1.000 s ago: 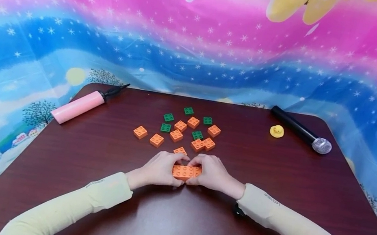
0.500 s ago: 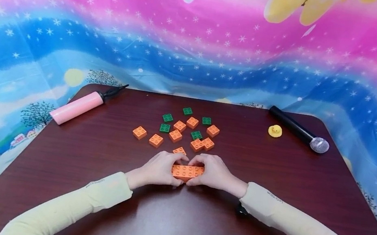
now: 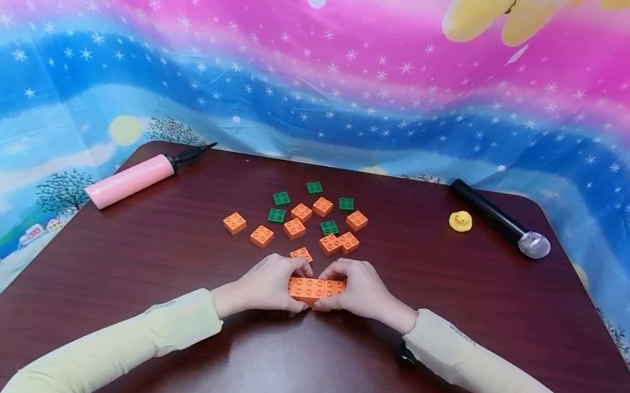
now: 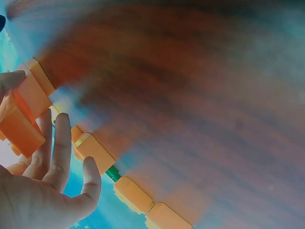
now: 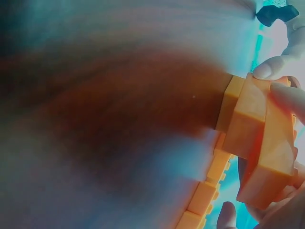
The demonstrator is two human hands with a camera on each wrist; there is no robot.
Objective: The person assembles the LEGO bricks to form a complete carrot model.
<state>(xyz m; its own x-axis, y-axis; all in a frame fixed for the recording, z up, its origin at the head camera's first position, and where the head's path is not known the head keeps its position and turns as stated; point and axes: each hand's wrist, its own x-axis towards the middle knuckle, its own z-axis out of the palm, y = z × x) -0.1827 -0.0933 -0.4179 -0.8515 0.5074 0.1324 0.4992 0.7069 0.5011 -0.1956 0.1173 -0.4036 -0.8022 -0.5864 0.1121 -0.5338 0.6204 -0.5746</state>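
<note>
At the near middle of the table, both hands hold joined orange toy bricks (image 3: pixel 309 290), studs up, in a short row. The left hand (image 3: pixel 270 282) pinches the row's left end between thumb and fingers. The right hand (image 3: pixel 360 291) grips its right end the same way and hides part of it. In the left wrist view, the orange bricks (image 4: pixel 21 129) stand by the curled fingers of the left hand (image 4: pixel 43 191). The right wrist view shows stepped orange bricks (image 5: pixel 271 157) under the right thumb and fingers. A loose orange brick (image 3: pixel 302 254) lies just beyond the hands.
Several loose orange bricks (image 3: pixel 294 228) and thin green bricks (image 3: pixel 277 216) lie scattered beyond the hands. A pink hand pump (image 3: pixel 132 181) lies at the table's (image 3: pixel 287 371) left edge. At the far right are a yellow rubber duck (image 3: pixel 461 221) and a black microphone (image 3: pixel 497 215).
The right hand has slid slightly to the right along the orange bricks, and more of their studs show between the hands. The left hand keeps its hold; the loose bricks lie as before.
</note>
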